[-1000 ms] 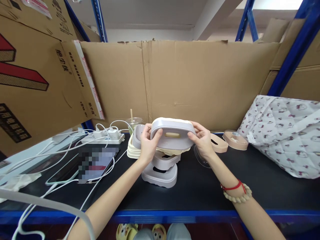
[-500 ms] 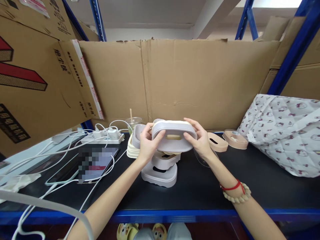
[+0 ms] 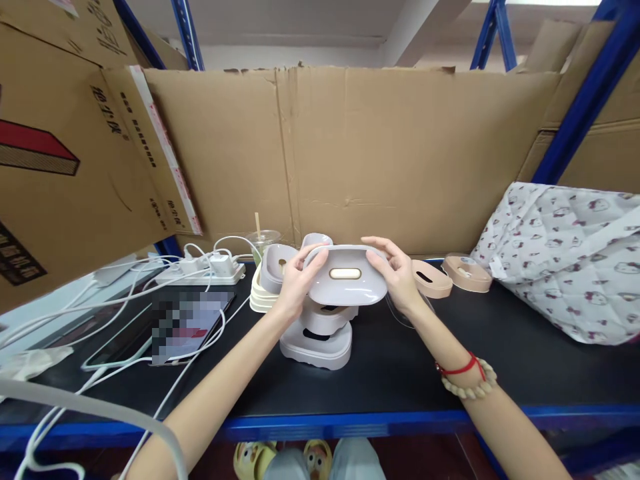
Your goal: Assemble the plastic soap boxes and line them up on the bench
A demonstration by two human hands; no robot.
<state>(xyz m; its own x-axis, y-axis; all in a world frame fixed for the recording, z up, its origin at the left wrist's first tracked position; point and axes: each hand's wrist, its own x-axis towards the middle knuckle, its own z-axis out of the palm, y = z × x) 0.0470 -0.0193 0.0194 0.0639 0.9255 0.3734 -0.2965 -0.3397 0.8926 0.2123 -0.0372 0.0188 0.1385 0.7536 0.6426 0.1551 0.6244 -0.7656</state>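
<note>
A pale grey oval tray [image 3: 347, 291] with a slot in its middle is held up by both hands. My left hand [image 3: 300, 277] grips its left end, thumb on the near rim. At the right end, my right hand [image 3: 397, 273] holds it with the thumb on the rim and the fingers behind. Below are two more grey slotted pieces, the lowest one [image 3: 335, 349] lying on the black table. Behind my left hand, a grey piece [image 3: 273, 273] leans on a stack of cream pieces [image 3: 261, 299].
Two beige oval pieces [image 3: 433, 283] [image 3: 467, 275] lie to the right, near a patterned quilted bag [image 3: 565, 260]. On the left are a power strip [image 3: 233, 274], white cables and a tablet [image 3: 190, 327]. Behind stand a lidded cup [image 3: 265, 239] and a cardboard wall [image 3: 375, 160].
Both hands have tilted the held grey tray so its inner face shows more fully. The view has shifted slightly.
</note>
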